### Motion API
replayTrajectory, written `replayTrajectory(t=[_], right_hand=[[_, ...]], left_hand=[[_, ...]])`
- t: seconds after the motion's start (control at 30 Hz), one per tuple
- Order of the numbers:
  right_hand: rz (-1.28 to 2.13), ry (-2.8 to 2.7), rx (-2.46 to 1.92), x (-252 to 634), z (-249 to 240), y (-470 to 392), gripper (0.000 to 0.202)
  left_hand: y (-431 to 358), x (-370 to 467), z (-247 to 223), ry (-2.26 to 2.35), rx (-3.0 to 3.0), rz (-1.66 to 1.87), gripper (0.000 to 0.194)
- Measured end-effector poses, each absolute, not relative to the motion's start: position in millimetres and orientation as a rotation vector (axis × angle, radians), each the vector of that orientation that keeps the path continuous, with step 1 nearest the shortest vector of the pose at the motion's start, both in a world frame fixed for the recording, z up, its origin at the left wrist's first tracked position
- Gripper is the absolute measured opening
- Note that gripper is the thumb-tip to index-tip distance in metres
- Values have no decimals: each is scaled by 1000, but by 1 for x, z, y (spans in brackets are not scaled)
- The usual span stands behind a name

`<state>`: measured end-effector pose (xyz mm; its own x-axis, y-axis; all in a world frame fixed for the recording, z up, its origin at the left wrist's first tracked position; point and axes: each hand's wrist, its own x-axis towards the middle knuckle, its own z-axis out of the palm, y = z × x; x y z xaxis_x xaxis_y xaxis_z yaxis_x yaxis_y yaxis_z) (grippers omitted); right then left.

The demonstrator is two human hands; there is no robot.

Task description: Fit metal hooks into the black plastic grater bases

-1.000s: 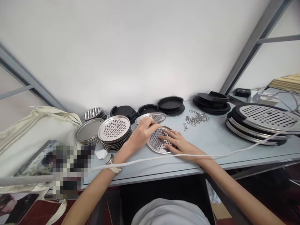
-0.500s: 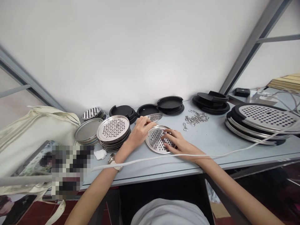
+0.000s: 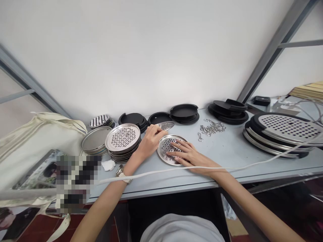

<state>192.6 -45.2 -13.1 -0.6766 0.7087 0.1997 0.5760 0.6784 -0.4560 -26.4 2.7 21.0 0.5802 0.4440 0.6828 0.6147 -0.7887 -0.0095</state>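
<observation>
A round metal grater plate point(image 3: 163, 155) with raised teeth lies on the table in front of me. My right hand point(image 3: 189, 154) rests over its right half, fingers spread and stretched across the teeth. At the plate's upper left rim is my left hand point(image 3: 150, 141), with curled fingers. What those fingers hold, if anything, is hidden. Just behind the left hand, another shiny grater plate point(image 3: 167, 125) is partly visible, tilted against a black round tray point(image 3: 158, 117). Left of that hand stands a stack of round grater plates point(image 3: 123, 137).
Plain metal discs point(image 3: 94, 139) and a cloth bag point(image 3: 50, 134) are at the left. Black round holders point(image 3: 184, 112) line the wall. A pile of metal clips point(image 3: 213, 127) lies right of centre, near large stacked graters point(image 3: 285, 131). A white cable point(image 3: 242, 166) crosses before me.
My right hand has slid slightly left over the grater plate, its fingers reaching farther across the teeth. My left hand stays nearly still. The view has shifted slightly.
</observation>
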Motion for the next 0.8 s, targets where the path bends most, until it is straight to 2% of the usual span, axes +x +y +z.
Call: replayTrajectory(t=[0.8], right_hand=[[487, -2576, -1035, 192, -10, -47, 43]], left_hand=[[0, -26, 22, -860, -2580, -997, 24]])
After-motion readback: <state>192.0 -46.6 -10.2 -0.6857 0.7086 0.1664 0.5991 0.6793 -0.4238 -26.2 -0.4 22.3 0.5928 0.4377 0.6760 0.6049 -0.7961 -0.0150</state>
